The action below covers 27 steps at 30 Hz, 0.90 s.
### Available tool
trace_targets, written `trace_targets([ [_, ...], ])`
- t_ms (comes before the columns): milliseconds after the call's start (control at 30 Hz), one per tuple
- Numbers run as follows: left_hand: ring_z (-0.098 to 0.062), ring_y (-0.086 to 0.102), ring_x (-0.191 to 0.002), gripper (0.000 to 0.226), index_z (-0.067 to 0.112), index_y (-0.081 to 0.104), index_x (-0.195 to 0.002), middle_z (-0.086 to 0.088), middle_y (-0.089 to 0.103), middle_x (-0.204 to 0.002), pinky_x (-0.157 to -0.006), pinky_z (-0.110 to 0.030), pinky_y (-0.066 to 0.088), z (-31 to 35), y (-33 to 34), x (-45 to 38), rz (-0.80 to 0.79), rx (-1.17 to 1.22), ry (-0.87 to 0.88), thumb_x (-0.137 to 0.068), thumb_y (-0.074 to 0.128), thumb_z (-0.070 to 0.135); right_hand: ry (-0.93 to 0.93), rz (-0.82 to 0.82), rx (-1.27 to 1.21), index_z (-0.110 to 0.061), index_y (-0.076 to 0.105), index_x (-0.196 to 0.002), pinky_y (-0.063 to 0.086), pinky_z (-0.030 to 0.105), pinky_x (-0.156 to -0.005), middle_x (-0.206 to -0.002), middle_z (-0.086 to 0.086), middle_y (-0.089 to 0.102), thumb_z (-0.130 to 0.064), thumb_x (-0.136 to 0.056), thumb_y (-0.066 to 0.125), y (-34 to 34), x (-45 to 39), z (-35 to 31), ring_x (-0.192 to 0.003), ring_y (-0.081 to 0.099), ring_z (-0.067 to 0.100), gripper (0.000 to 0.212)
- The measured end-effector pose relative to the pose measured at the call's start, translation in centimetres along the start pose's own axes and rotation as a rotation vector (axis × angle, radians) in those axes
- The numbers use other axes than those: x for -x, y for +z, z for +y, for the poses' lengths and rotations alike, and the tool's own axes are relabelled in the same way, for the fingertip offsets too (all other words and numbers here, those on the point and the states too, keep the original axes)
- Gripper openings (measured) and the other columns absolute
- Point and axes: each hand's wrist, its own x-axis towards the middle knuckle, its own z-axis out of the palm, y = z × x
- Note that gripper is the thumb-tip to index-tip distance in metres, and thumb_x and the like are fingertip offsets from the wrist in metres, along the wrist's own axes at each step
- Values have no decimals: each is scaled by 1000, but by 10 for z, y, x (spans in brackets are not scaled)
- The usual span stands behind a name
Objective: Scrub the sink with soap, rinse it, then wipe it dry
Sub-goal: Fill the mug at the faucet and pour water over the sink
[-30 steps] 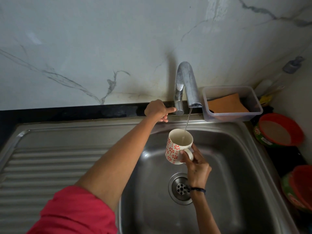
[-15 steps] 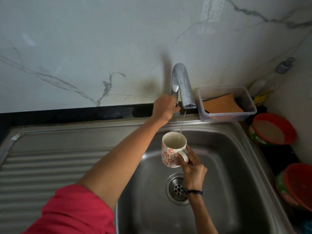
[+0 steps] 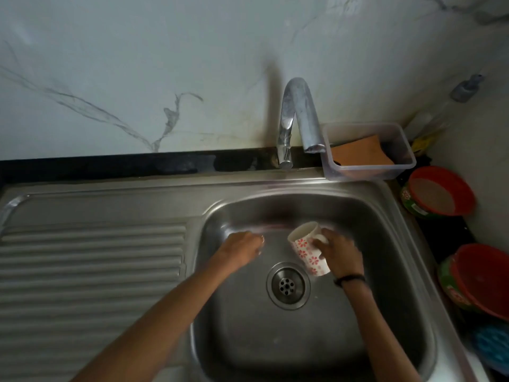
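A steel sink (image 3: 407, 285) has a round drain (image 3: 287, 285) in its floor. My right hand (image 3: 340, 252) grips a white mug with red flowers (image 3: 308, 249) by its handle, tilted with its mouth toward the sink's back wall. My left hand (image 3: 242, 250) is low inside the basin at the back left, fingers bent toward the steel; it is blurred, and I see nothing in it. The chrome tap (image 3: 300, 117) stands behind the sink, and no water runs from its spout.
A ribbed draining board (image 3: 91, 266) lies left of the basin. A clear plastic tub (image 3: 369, 150) with an orange sponge sits at the back right. Red-rimmed bowls (image 3: 440, 191) and a pump bottle (image 3: 465, 89) crowd the right counter.
My left hand left the tap lever and dropped into the basin. The water stream stopped. My right hand lowered the mug from under the spout and tipped it over.
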Motion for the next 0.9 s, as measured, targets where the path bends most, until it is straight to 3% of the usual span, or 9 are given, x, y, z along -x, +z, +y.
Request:
trace_targets([
  [100, -27, 46, -124, 37, 12, 50, -129, -11, 55, -129, -105, -37, 31, -7, 36, 25, -153, -213, -39, -93, 49, 19, -78, -127, 355, -22, 51, -131, 41, 34, -94, -133, 9, 54, -37, -93, 49, -10, -20, -27, -121, 52, 28, 40],
  [200, -26, 43, -127, 35, 11, 53, -127, -10, 55, -130, -115, -44, 8, -5, 49, 42, -256, -345, -96, -92, 49, 16, -287, -237, 570, -18, 50, -130, 41, 35, -95, -133, 11, 52, -35, -95, 46, -1, -30, -63, -122, 50, 29, 39],
  [333, -31, 34, -135, 35, 9, 53, -127, -13, 53, -134, -114, -53, -1, 1, 55, 63, -368, -470, -140, -95, 46, 22, -566, -387, 677, -18, 54, -125, 41, 35, -94, -130, 7, 55, -34, -92, 51, 20, -15, -89, -121, 50, 26, 37],
  [433, -33, 30, -136, 38, 7, 52, -129, -14, 49, -137, -115, -49, 8, 4, 63, 85, -393, -419, -89, -96, 46, 25, -694, -497, 621, -17, 55, -126, 39, 31, -93, -130, 3, 56, -33, -90, 57, 25, 5, -78, -121, 50, 22, 39],
  [533, -28, 45, -126, 37, 14, 54, -127, -9, 52, -134, -104, -37, 33, 11, 64, 109, -395, -106, -28, -94, 49, 30, -682, -554, 361, -12, 58, -125, 40, 19, -88, -127, 4, 60, -29, -87, 63, 18, 23, -49, -114, 56, 18, 42],
  [600, -24, 49, -122, 36, 21, 55, -126, -4, 54, -132, -99, -34, 39, 14, 66, 124, -404, 101, -1, -93, 49, 33, -618, -540, 195, -9, 62, -121, 41, 11, -83, -121, 6, 64, -23, -85, 66, 8, 36, -29, -104, 58, 12, 39],
  [667, -21, 51, -120, 33, 24, 58, -122, -1, 57, -129, -98, -32, 41, 15, 70, 134, -384, 206, 8, -92, 49, 33, -521, -521, 124, -6, 63, -118, 48, 24, -89, -118, 9, 65, -19, -84, 68, -3, 41, -17, -100, 60, 14, 37],
  [767, -20, 54, -114, 28, 22, 62, -116, -1, 60, -123, -93, -29, 43, 17, 77, 144, -369, 225, -3, -92, 50, 32, -462, -494, 291, -6, 61, -120, 42, 28, -92, -123, 11, 62, -25, -86, 64, -13, 36, -18, -104, 62, 23, 39],
  [900, -23, 59, -105, 27, 16, 64, -109, -5, 65, -114, -89, -31, 45, 21, 85, 147, -400, 262, -4, -93, 50, 32, -555, -405, 706, -21, 49, -133, 35, 30, -98, -137, 2, 50, -35, -92, 53, -6, 38, -47, -127, 45, 22, 43],
])
